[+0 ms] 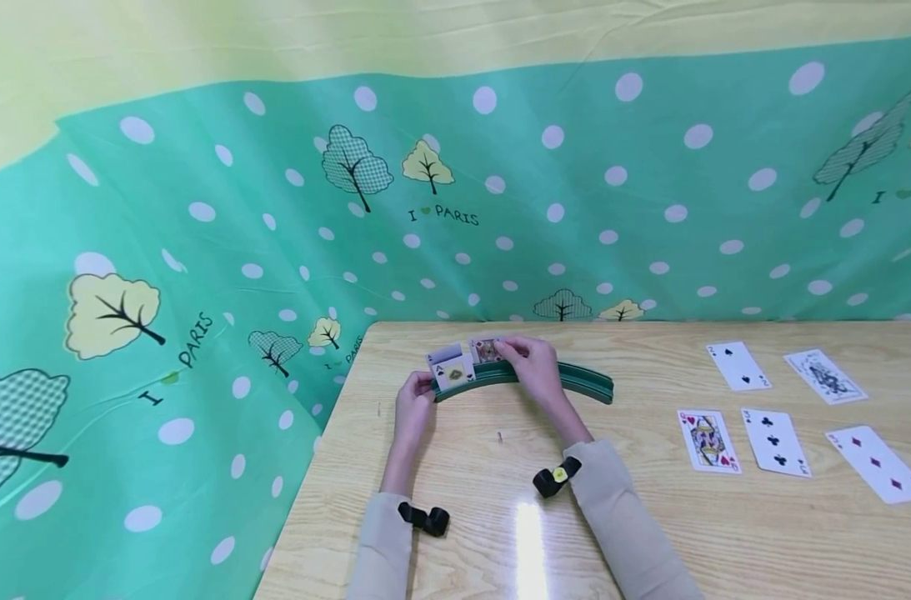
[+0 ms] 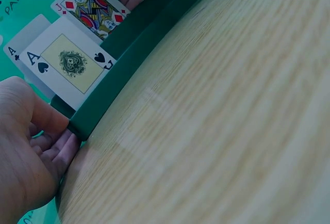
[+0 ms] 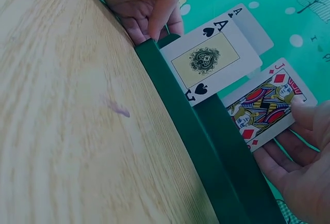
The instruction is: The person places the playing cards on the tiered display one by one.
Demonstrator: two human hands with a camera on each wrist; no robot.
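A curved green card holder [image 1: 586, 382] lies toward the far side of the wooden table. My left hand [image 1: 412, 408] grips its left end between thumb and fingers. An ace of spades [image 3: 206, 61] leans in the holder near that end. Behind it, another ace [image 2: 36, 28], apparently of clubs, is partly covered. Just to the right, my right hand [image 1: 536, 371] pinches a jack of diamonds [image 3: 263, 105], thumb on its face and fingers behind. The jack's lower edge meets the holder's rear part; whether it is fully seated I cannot tell.
Several cards lie face up on the table's right: a two of spades [image 1: 738, 365], a joker [image 1: 826, 375], a queen of hearts [image 1: 710, 440], a three of clubs [image 1: 776, 442] and a three of diamonds [image 1: 878, 464]. A green dotted curtain [image 1: 440, 275] hangs along the back and left.
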